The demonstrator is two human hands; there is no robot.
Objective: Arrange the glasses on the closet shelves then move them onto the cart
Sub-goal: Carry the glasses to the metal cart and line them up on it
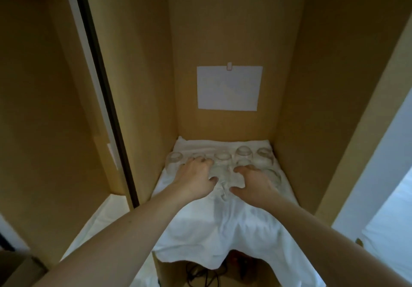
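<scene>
Left hand [196, 176] sits palm-down at centre frame, fingers curled forward over a clear glass tumbler [197, 156] in the back row, thumb splayed toward frame centre; can't tell if it actually grips or just rests on it. Right hand [252, 182] mirrors it just right of centre, fingers bent over a clear upturned glass [244, 162], contact also unclear. Between the two thumbs lie more clear glasses in a front cluster [223, 179], too blurred to count. Back row runs left-right across the white cloth [214, 224] covering the closet shelf: leftmost glass [175, 156] just left of the left hand, rightmost [265, 153] just beyond the right. Each hand is nearest its own side. White paper sheet [229, 87] is clipped on the back wall above.
</scene>
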